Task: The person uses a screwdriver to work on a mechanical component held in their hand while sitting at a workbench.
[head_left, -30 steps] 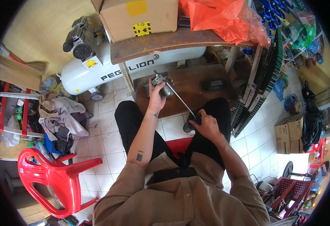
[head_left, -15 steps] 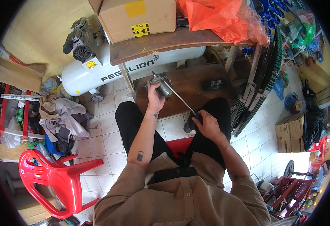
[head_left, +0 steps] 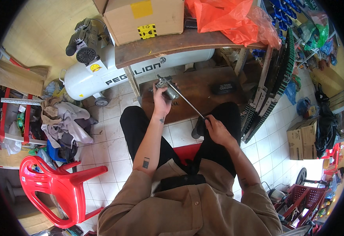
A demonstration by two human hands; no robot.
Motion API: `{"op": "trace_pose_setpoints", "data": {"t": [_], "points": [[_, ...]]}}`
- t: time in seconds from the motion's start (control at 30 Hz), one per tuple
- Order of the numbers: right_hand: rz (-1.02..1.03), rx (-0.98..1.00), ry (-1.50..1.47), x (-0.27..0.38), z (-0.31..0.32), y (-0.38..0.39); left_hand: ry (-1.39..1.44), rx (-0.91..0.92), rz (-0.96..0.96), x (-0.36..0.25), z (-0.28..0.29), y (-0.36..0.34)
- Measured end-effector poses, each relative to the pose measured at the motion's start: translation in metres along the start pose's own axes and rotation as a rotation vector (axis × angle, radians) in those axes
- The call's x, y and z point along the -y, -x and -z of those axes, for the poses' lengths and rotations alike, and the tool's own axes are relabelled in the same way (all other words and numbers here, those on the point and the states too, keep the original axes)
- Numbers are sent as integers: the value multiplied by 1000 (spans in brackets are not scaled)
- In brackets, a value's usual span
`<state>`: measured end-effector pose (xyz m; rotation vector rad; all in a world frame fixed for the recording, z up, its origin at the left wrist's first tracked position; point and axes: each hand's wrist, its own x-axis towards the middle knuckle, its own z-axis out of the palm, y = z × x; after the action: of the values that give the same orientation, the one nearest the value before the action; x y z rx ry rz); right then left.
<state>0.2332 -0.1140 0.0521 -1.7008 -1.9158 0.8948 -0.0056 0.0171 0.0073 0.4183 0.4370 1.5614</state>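
I sit on a red seat (head_left: 185,151) with my legs apart. My left hand (head_left: 161,101) is closed around a small grey metal part (head_left: 168,88) held up in front of a low brown wooden board (head_left: 203,88). My right hand (head_left: 214,128) grips the dark handle of a long thin screwdriver (head_left: 189,104). Its shaft runs up and left, and its tip meets the metal part.
A white air compressor tank (head_left: 101,74) lies under a wooden bench (head_left: 172,43) with a cardboard box (head_left: 140,17) and an orange plastic bag (head_left: 231,17). A red plastic chair (head_left: 58,185) and a heap of cloth (head_left: 64,122) are at my left, black ribbed racks (head_left: 270,86) at my right.
Both hands have stayed nearly in place; the screwdriver's tip remains on the metal part. The view has shifted slightly.
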Motion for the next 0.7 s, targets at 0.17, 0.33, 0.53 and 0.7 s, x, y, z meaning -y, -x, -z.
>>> {"op": "trace_pose_setpoints", "data": {"t": [0.17, 0.33, 0.53, 0.7], "points": [[68, -84, 60, -9, -11, -2, -10, 26, -3, 1, 3, -1], [-25, -126, 102, 3, -11, -3, -25, 52, -10, 2, 0, -1], [-42, -197, 79, 14, -5, -4, 3, 44, -15, 0, 2, -1], [189, -329, 172, -6, -14, -7, 17, 44, -12, 0, 5, -3]]}}
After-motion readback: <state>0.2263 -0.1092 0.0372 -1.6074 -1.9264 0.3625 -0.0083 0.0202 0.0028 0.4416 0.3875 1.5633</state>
